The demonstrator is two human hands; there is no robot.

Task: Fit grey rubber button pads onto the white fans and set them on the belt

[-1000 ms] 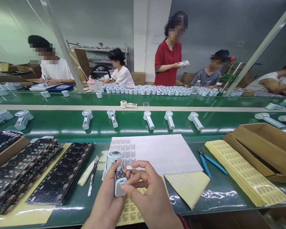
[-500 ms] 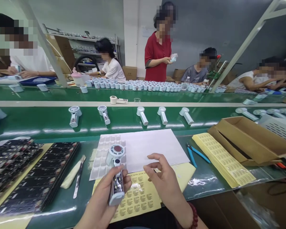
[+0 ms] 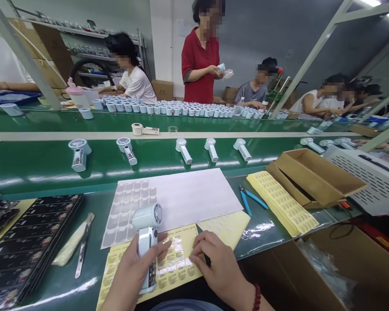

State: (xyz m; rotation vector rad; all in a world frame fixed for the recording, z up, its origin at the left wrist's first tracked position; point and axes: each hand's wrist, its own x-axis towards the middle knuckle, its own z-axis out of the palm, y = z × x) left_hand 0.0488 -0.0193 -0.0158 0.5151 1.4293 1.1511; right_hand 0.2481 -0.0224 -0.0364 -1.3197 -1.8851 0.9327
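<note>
A light-blue handheld fan stands upright in my left hand, fingers wrapped round its handle. Its round head is turned to the right, and a dark panel shows along the handle. Below it lies a yellow sheet of printed labels. Over that sheet's right part, my right hand has its thumb and fingers drawn together in a pinch; whatever they hold, if anything, is hidden. Behind the fan head is a white sticker sheet with grey shapes along its left side.
Blue-handled cutters, a stack of yellow label sheets and a cardboard box lie to the right. Tweezers and black printed panels are on the left. Several fans rest on the green conveyor. Co-workers sit and stand beyond.
The fan has turned in my left hand so its head faces right. My right hand has come down to the label sheet, its fingers closing. The view has shifted right.
</note>
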